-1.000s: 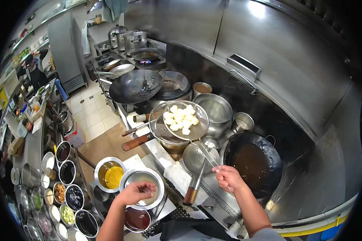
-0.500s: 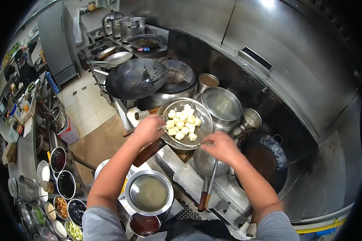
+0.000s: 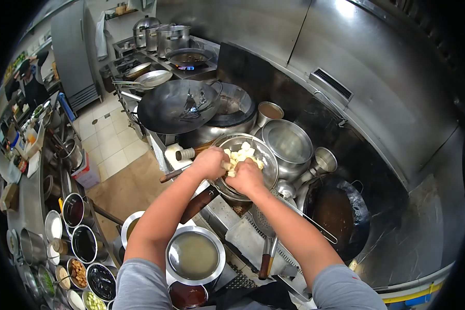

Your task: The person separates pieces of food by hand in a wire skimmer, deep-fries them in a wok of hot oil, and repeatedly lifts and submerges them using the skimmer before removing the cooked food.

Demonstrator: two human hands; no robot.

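Steel-walled restaurant kitchen with a pale tiled floor

Stainless-steel wall panels (image 3: 387, 93) rise at right, split by a dark seam, with a white glare (image 3: 344, 7) near the top; a slatted vent (image 3: 331, 84) sits above the black backsplash (image 3: 299, 106). At left, square floor tiles (image 3: 104, 137) meet a brown floor covering (image 3: 124, 178) beside a long steel counter (image 3: 33, 186), with a tall metal cabinet (image 3: 67, 46) beyond

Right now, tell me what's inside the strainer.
Pale yellow chunks lie in the strainer. The left hand and right hand cover part of it, so anything beneath them cannot be seen.
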